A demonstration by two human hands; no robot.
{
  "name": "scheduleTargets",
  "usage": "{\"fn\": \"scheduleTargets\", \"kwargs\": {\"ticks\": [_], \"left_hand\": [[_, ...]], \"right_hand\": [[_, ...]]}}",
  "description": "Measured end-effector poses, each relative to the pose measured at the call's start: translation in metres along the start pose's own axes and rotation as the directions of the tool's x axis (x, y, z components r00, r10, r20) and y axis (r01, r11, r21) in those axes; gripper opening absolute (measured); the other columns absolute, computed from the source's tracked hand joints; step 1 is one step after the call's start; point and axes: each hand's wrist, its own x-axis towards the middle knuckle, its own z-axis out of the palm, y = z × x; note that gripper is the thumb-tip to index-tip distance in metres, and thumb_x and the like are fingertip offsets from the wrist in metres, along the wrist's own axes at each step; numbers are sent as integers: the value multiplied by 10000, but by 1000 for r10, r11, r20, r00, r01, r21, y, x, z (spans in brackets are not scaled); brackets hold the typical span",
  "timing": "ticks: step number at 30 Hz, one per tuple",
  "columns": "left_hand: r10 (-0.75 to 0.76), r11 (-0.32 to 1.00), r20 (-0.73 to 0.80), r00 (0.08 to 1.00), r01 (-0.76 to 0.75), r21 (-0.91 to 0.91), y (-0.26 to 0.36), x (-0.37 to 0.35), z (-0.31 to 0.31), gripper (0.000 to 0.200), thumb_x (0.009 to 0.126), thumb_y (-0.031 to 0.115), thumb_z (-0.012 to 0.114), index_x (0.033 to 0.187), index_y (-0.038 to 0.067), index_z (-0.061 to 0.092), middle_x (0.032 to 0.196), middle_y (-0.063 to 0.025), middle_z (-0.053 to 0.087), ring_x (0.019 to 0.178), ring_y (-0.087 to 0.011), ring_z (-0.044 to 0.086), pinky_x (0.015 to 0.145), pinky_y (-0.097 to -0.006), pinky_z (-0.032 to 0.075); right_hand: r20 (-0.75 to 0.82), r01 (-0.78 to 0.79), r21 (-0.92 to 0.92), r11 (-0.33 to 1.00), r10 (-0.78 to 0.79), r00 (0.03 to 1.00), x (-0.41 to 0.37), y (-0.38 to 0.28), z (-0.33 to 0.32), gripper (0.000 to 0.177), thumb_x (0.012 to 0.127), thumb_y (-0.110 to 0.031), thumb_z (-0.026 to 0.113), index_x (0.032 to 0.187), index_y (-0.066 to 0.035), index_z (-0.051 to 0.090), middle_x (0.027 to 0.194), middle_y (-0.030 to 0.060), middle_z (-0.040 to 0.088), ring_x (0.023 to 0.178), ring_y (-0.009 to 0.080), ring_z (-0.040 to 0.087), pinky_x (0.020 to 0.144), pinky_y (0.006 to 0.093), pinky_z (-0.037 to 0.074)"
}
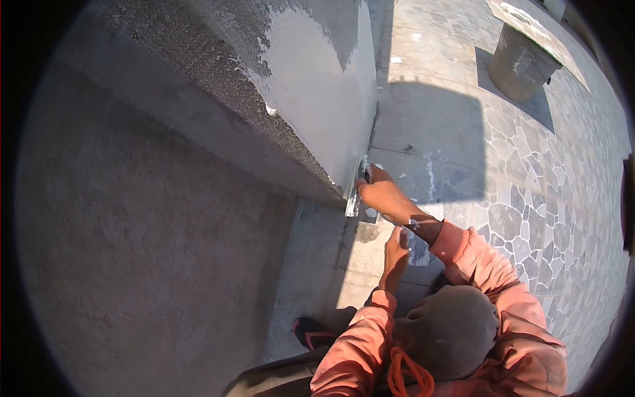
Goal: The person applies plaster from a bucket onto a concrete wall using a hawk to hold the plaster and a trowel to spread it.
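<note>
My right hand [378,190] is closed around a wide, putty-smeared scraper [353,197], whose blade edge rests against the low end of the wall corner. White putty [311,86] covers part of that wall's face, with rough bare grey render beside it. Below and left of the right wrist, my left hand [395,255] is closed beside a flat, grey-blue plate [418,250] spotted with white putty. The fingers appear to grip its edge, partly hidden from view. Both arms wear orange sleeves.
A grey bucket [519,66] with a putty-covered board [529,26] on top stands at the upper right. Stone-patterned paving [529,225] lies to the right. White drops mark the floor near the wall. A sandalled foot [312,333] is at lower left.
</note>
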Motion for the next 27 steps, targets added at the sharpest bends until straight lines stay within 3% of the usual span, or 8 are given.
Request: {"fn": "scheduleTargets", "kwargs": {"ticks": [6,9,11,15,17,19,23,27], "left_hand": [[45,958,80,996,-66,280,-53,-1,7,322,955,268,445,1124,9,534,925,-171,589,855,-291,561,747,-377,448],[56,650,280,958,-248,718,-93,-1,21,331,934,257,484,1141,1,530,999,-134,580,931,-247,539,800,-348,450],[63,541,314,947,-297,787,-105,-1,29,343,920,249,510,1152,-4,527,1048,-109,574,982,-217,524,835,-330,452],[7,963,40,999,-18,269,-16,4,5,348,955,332,445,1100,39,562,833,-154,614,747,-272,595,652,-387,437],[35,994,-73,997,-27,103,-37,19,8,352,952,342,433,1091,45,560,760,-156,600,660,-263,600,574,-393,437],[139,984,-185,973,-114,139,-56,20,8,337,957,302,458,1130,33,562,811,-153,601,741,-226,586,662,-342,449],[-30,988,-185,982,1,-155,-13,25,-17,312,972,222,464,1175,5,558,913,-118,613,846,-170,561,762,-287,441],[-211,893,-92,973,153,-422,8,29,-26,265,986,165,443,1156,-3,556,933,-55,586,847,-122,522,771,-253,417]], "right_hand": [[120,-12,-117,993,26,992,-41,-89,-13,506,838,-249,552,1096,178,467,912,308,608,890,395,639,777,438,482],[115,20,-131,991,-4,993,-50,-114,-13,486,846,-249,550,1063,180,477,866,287,601,843,353,637,755,437,480],[154,45,-165,985,-19,988,-63,-141,-26,475,850,-249,537,1060,174,483,836,263,593,801,326,627,740,435,479],[141,24,-42,999,-18,990,-77,-153,-59,355,856,-227,526,984,105,524,795,147,586,708,191,570,638,352,460],[131,30,129,991,-48,990,-87,-142,-83,259,861,-190,514,928,58,546,785,82,582,671,132,536,593,302,438],[69,14,587,810,-67,995,-103,-140,-92,133,857,-122,519,852,6,557,786,18,573,658,80,510,566,256,412],[-19,34,811,585,-32,999,-88,-73,-115,31,811,-59,577,815,-40,553,771,9,552,663,97,542,599,248,460],[-15,-35,820,571,83,996,-76,-23,-127,149,804,-52,577,926,32,566,843,80,597,748,178,617,719,316,532]]}}
